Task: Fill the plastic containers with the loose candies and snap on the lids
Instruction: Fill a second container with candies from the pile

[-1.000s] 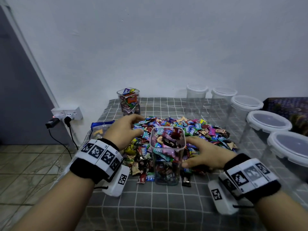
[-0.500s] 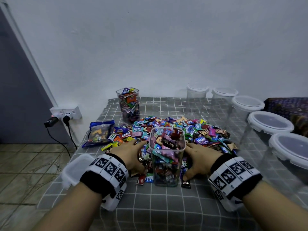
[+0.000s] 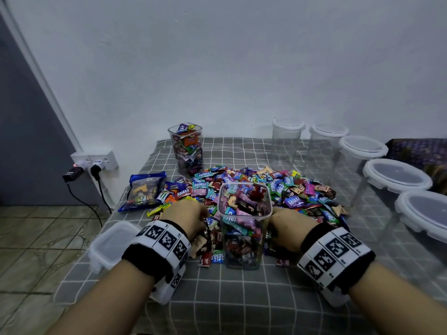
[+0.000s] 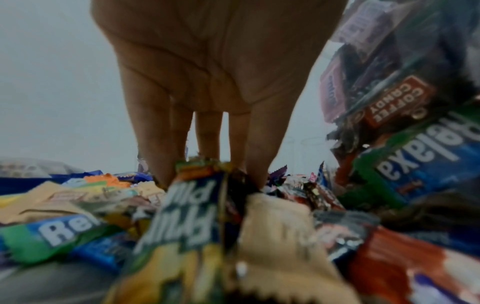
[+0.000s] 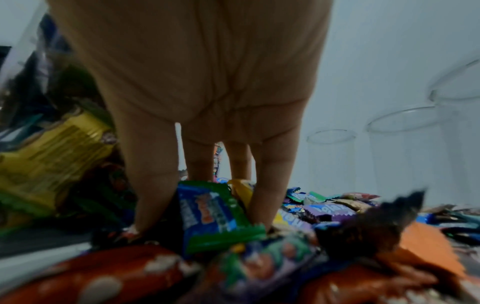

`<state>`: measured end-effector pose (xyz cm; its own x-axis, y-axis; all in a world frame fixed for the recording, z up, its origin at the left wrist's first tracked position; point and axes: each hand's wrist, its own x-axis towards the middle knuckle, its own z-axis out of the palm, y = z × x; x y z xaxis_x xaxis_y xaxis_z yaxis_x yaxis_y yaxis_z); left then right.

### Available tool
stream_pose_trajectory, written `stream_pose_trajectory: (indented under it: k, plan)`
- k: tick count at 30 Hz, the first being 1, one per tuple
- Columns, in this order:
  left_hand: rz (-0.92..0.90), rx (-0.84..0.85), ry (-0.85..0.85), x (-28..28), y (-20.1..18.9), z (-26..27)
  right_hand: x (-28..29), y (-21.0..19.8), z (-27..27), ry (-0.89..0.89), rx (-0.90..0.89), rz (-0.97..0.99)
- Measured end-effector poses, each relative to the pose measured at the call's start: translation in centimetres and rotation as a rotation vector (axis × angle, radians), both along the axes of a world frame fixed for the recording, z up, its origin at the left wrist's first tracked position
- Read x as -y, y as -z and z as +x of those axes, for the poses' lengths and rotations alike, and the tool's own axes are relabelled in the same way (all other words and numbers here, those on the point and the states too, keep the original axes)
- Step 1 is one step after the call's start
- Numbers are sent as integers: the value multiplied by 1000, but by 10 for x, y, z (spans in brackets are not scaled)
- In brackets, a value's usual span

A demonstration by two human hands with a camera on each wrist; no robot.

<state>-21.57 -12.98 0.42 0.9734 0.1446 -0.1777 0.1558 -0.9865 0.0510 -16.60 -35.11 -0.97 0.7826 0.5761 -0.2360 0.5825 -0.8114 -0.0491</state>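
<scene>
Wrist views | left hand (image 4: 207, 78) fingers straight, tips in candies (image 3: 278, 187) | right hand (image 5: 207, 82) likewise

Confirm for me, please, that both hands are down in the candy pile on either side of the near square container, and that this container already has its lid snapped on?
Not quite: the near square container is open-topped, as the head view shows, with a lid lying on the cloth to its left. The rest holds: left hand and right hand are in the candy pile on either side.
</scene>
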Motion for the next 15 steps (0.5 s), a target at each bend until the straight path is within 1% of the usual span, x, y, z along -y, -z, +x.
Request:
stream_pose_trajectory:
  k: [6, 12, 15]
  plan:
    - [-39, 61, -16, 1, -1, 2, 1, -2, 3, 17, 38, 1]
    - [-91, 102, -25, 1, -1, 0, 6, -5, 4, 43, 57, 71]
    - [-145, 158, -56, 0, -1, 0, 10, -8, 3, 82, 59, 120]
